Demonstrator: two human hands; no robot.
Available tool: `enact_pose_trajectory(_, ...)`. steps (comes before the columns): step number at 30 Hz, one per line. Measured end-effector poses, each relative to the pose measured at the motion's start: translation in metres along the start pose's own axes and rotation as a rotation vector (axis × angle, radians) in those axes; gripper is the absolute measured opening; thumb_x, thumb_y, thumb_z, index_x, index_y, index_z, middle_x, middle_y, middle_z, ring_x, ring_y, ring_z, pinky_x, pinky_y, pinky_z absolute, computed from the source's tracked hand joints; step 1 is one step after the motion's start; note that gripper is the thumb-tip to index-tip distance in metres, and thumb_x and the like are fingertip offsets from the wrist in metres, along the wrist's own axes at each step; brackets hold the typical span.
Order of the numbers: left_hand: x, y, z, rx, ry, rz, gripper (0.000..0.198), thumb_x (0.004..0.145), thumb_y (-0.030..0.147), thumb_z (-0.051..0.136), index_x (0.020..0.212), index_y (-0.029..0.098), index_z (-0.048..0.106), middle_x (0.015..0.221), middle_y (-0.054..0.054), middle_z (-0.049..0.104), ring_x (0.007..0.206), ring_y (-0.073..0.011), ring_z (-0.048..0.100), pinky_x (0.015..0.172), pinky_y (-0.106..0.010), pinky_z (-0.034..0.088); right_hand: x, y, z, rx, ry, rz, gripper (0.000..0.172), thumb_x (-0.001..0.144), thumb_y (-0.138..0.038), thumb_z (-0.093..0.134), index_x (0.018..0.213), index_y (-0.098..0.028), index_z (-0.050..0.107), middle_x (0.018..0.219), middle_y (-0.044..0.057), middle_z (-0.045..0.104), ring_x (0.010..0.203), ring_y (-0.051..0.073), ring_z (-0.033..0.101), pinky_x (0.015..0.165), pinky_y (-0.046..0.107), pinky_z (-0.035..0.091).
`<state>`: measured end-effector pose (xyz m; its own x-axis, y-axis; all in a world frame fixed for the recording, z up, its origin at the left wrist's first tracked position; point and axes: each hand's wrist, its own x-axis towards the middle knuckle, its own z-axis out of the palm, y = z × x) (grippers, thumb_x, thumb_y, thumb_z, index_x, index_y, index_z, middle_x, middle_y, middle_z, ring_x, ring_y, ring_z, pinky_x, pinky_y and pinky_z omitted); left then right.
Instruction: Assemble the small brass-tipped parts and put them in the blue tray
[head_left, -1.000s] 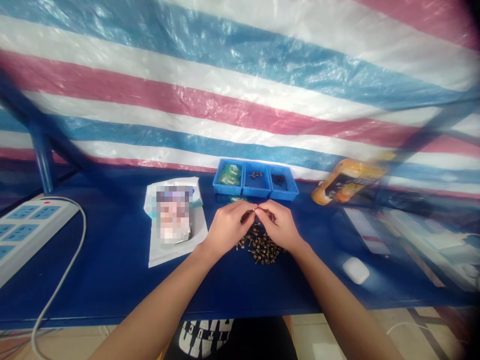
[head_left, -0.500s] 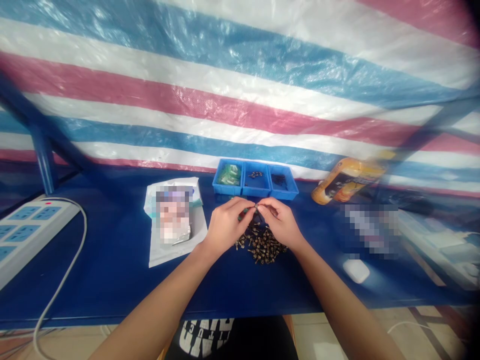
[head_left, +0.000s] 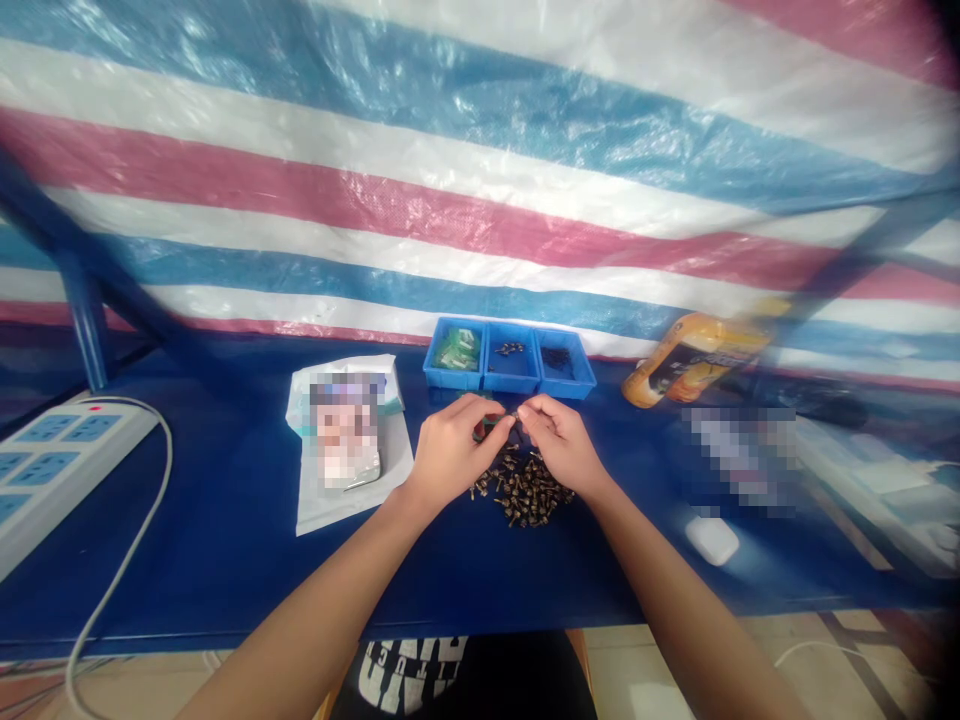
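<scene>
1. At mid-frame the left hand point(head_left: 454, 447) and right hand point(head_left: 561, 445) meet, thumb and forefinger of each pinched on one small piece point(head_left: 516, 416); something green shows inside the left hand, too hidden to name
2. By the look of it, plenty is left: one piece is in hand, and a heap of screws point(head_left: 534, 492) lies just below the hands
3. Above the hands, the left tray point(head_left: 453, 380) holds green plastic, the middle tray point(head_left: 511, 384) a few small metal bits, the right tray point(head_left: 568, 388) dark bits; whether any are finished, I cannot tell
4. The small piece looks metallic, its shape mostly covered by fingertips; the heap looks brassy and dark, jumbled at all angles
</scene>
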<state>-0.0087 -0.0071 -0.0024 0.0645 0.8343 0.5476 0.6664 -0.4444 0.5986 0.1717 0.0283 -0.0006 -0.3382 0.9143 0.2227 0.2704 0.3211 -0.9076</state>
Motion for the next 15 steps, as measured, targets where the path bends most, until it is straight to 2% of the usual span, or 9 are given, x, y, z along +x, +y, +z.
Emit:
enact_pose_trajectory(2, 0.001, 0.001, -0.001, -0.006, 0.038, -0.034, 0.021, 0.095, 0.037, 0.056, 0.093, 0.020, 0.069, 0.086, -0.003, 0.071, 0.072, -0.0143, 0.063, 0.071, -0.026, 0.049, 0.002, 0.003, -0.002, -0.043, 0.008, 0.040, 0.046, 0.095, -0.055, 0.049, 0.065, -0.020, 0.049, 0.060, -0.002, 0.047, 0.059, 0.013, 0.045, 0.060, 0.027, 0.040)
enact_pose_trajectory(4, 0.002, 0.001, -0.003, -0.018, 0.080, -0.074, 0.023, 0.095, 0.036, 0.054, 0.089, 0.020, 0.069, 0.082, -0.002, 0.071, 0.067, -0.0135, 0.061, 0.069, -0.026, 0.047, 0.004, 0.005, -0.002, -0.014, 0.028, 0.071, 0.047, 0.094, -0.057, 0.048, 0.066, -0.020, 0.050, 0.058, -0.002, 0.046, 0.057, 0.012, 0.044, 0.059, 0.027, 0.041)
enact_pose_trajectory(5, 0.003, 0.001, -0.004, -0.023, 0.101, -0.097, 0.024, 0.095, 0.036, 0.054, 0.087, 0.019, 0.069, 0.079, -0.001, 0.070, 0.065, -0.0132, 0.060, 0.068, -0.026, 0.047, 0.005, 0.006, -0.002, 0.033, 0.047, 0.076, 0.043, 0.094, -0.058, 0.049, 0.075, -0.020, 0.056, 0.062, -0.002, 0.050, 0.056, 0.012, 0.046, 0.059, 0.027, 0.042)
enact_pose_trajectory(6, 0.004, 0.000, -0.005, -0.027, 0.120, -0.121, 0.024, 0.095, 0.036, 0.054, 0.085, 0.019, 0.068, 0.076, -0.001, 0.069, 0.063, -0.0129, 0.059, 0.067, -0.026, 0.046, 0.005, 0.007, -0.001, 0.090, 0.074, 0.073, 0.039, 0.093, -0.057, 0.050, 0.091, -0.020, 0.060, 0.069, -0.001, 0.055, 0.057, 0.012, 0.048, 0.059, 0.028, 0.043)
enact_pose_trajectory(7, 0.004, 0.000, -0.006, -0.028, 0.134, -0.143, 0.025, 0.095, 0.036, 0.054, 0.084, 0.019, 0.068, 0.073, 0.000, 0.069, 0.062, -0.0127, 0.059, 0.066, -0.025, 0.046, 0.006, 0.008, -0.001, 0.145, 0.103, 0.066, 0.040, 0.092, -0.057, 0.052, 0.112, -0.022, 0.058, 0.078, 0.000, 0.060, 0.057, 0.012, 0.050, 0.060, 0.028, 0.045)
enact_pose_trajectory(8, 0.005, -0.001, -0.006, -0.030, 0.144, -0.160, 0.025, 0.095, 0.036, 0.054, 0.082, 0.019, 0.068, 0.072, 0.000, 0.068, 0.061, -0.0126, 0.058, 0.065, -0.025, 0.046, 0.007, 0.008, 0.000, 0.189, 0.128, 0.057, 0.048, 0.092, -0.055, 0.054, 0.130, -0.025, 0.049, 0.088, 0.000, 0.063, 0.058, 0.012, 0.052, 0.060, 0.028, 0.046)
enact_pose_trajectory(10, 0.006, -0.001, -0.007, -0.031, 0.153, -0.181, 0.026, 0.094, 0.036, 0.054, 0.081, 0.019, 0.068, 0.071, 0.001, 0.068, 0.061, -0.0126, 0.059, 0.065, -0.025, 0.046, 0.008, 0.009, -0.001, 0.214, 0.142, 0.055, 0.062, 0.091, -0.053, 0.056, 0.145, -0.030, 0.034, 0.095, 0.001, 0.064, 0.059, 0.012, 0.053, 0.059, 0.028, 0.047)
enact_pose_trajectory(12, 0.006, -0.002, -0.007, -0.029, 0.157, -0.194, 0.026, 0.094, 0.036, 0.054, 0.081, 0.019, 0.068, 0.071, 0.001, 0.068, 0.061, -0.0129, 0.059, 0.065, -0.025, 0.046, 0.008, 0.010, -0.004, 0.160, 0.123, 0.064, 0.057, 0.091, -0.051, 0.057, 0.141, -0.027, 0.043, 0.085, 0.000, 0.063, 0.059, 0.012, 0.053, 0.058, 0.028, 0.046)
enact_pose_trajectory(15, 0.007, -0.003, -0.007, -0.028, 0.177, -0.221, 0.026, 0.093, 0.037, 0.054, 0.081, 0.019, 0.069, 0.070, 0.001, 0.069, 0.061, -0.0131, 0.060, 0.065, -0.025, 0.046, 0.007, 0.011, -0.013, -0.011, 0.092, 0.060, 0.039, 0.091, -0.049, 0.057, 0.119, -0.022, 0.063, 0.078, 0.001, 0.063, 0.063, 0.014, 0.055, 0.060, 0.028, 0.045)
